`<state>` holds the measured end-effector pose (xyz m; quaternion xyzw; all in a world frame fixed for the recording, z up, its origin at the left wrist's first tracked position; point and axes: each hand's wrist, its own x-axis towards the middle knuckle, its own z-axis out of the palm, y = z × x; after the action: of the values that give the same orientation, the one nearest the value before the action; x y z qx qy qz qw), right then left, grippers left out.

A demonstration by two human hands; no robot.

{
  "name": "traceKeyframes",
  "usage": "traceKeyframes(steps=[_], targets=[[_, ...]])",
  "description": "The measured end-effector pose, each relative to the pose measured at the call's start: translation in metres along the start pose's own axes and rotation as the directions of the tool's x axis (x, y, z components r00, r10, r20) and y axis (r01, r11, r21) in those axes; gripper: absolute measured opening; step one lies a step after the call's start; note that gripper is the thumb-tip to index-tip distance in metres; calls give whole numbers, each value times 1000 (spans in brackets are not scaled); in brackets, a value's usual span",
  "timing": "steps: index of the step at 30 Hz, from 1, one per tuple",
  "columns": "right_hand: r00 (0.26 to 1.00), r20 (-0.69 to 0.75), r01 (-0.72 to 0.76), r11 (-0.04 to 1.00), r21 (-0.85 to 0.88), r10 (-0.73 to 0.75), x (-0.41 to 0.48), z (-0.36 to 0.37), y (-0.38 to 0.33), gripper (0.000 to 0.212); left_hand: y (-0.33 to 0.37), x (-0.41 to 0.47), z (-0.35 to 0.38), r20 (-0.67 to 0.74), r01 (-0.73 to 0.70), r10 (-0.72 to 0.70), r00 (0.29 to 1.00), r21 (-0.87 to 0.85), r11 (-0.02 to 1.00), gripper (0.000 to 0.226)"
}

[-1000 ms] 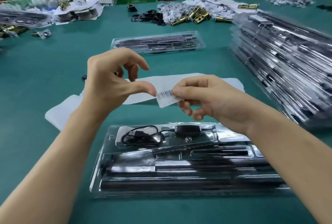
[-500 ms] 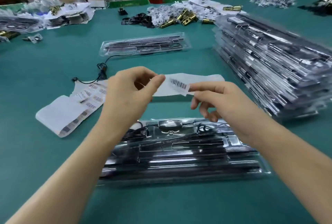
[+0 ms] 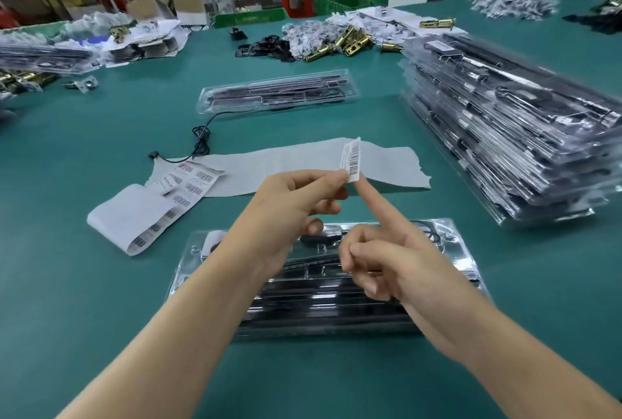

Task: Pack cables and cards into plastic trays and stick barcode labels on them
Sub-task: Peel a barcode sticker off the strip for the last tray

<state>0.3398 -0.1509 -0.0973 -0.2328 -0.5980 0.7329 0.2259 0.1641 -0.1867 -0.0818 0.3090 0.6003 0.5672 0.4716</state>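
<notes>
Left hand grip: the left hand (image 3: 296, 203) pinches the barcode label (image 3: 351, 158) by its lower edge between thumb and forefinger, closed narrow on the paper; its other fingers curl loosely underneath
Right hand: the right hand (image 3: 387, 257) holds nothing; its forefinger (image 3: 373, 203) is straight, with the tip touching the label's lower corner just beside the pinch, and the remaining fingers are folded in against the thumb
Barcode label: a small white slip rising up and away from the pinch, held clear of the table and leaning slightly right
Writing on the label: blocks of black bars with lines of fine print, too small to read
Plastic tray: the clear plastic tray (image 3: 447, 237) lies directly below both hands, on the person's side of the pinch; long black parts show through it, and the wrists hide part of it
Backing strip: a long white backing strip (image 3: 286, 163) lies flat just beyond the pinch, behind the label
Label sheet: left of the pinch, a curled label sheet (image 3: 181, 183) carries rows of barcode stickers, with print too small to read
Loose cable: a black cable (image 3: 201, 141) lies beyond and left of the pinch, near the sheet's far edge
Second tray: a filled second tray (image 3: 279, 92) sits farther beyond the pinch, well apart from it
Stack: a stack of packed trays (image 3: 505, 136) stands to the right of the pinch, well apart
Brass parts: brass latch parts (image 3: 350, 41) are heaped far beyond the pinch
Table: the green table (image 3: 84, 301) carries all of it
</notes>
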Motion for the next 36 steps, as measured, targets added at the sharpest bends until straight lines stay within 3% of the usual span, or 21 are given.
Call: traceKeyframes(steps=[3, 5, 6, 8, 11, 14, 18, 23, 29, 36], targets=[[990, -116, 29, 919, -392, -81, -3, -9, 5, 72, 0, 0, -2, -6, -42, 43, 999, 94, 995, 14], [946, -229, 2, 708, -706, -231, -3, -22, 3, 56, 4, 4, -6, -28, -117, 135, 991, 340, 933, 15], [911, -276, -27, 626, -779, -305, -3, -31, -2, 44, 7, 6, -8, -13, -158, 189, 982, 495, 854, 15], [869, -305, -12, 600, -800, -389, -1, -50, -19, 24, 15, 7, -9, 125, -240, 216, 968, 701, 672, 14], [909, -139, 89, 510, -856, -393, 5, -72, -47, 25, 25, 10, 1, 348, -380, 152, 925, 826, 416, 11], [952, -67, 81, 457, -886, -299, 14, -79, -57, 14, 31, 16, 16, 434, -451, 126, 892, 837, 310, 10], [960, -120, 9, 454, -891, -254, 20, -92, -54, 10, 27, 26, 30, 455, -459, 95, 886, 827, 326, 13], [979, -160, -73, 521, -850, -125, 17, -97, -39, 15, 10, 30, 32, 395, -393, 92, 914, 808, 439, 16], [970, -186, -72, 545, -835, -158, 17, -94, -26, 11, 1, 29, 31, 285, -251, 42, 957, 754, 607, 21], [987, -74, 17, 546, -838, -145, 14, -100, -41, 11, 1, 21, 33, 245, -207, 67, 967, 605, 769, 19]])
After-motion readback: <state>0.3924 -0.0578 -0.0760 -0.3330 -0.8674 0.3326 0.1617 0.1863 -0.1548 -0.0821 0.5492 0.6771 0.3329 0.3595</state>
